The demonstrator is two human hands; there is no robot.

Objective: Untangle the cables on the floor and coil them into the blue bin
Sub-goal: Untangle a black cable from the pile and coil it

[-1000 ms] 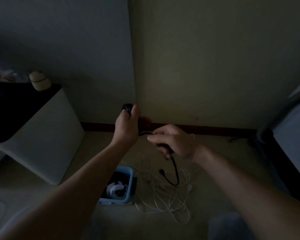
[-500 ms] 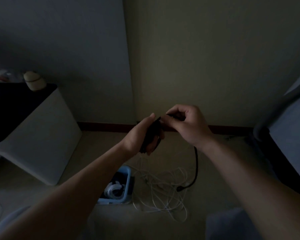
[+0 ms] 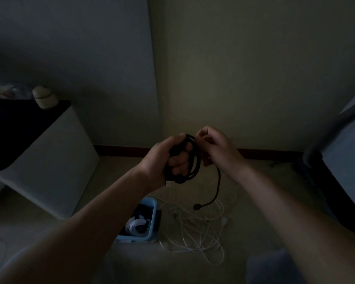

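**Loose end risked a snag**

Head view: the left grip was curled around the loops of the black cable. In the dim light, the right grip seemed to pinch the strand at the top of the loops. The plug end dangled above the white cables tangled on the floor, right of the blue bin. If it swung, the plug could catch that tangle, and slack loops could spring off the fingers.

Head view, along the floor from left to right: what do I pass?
white cabinet → blue bin → tangle of white cables → bed
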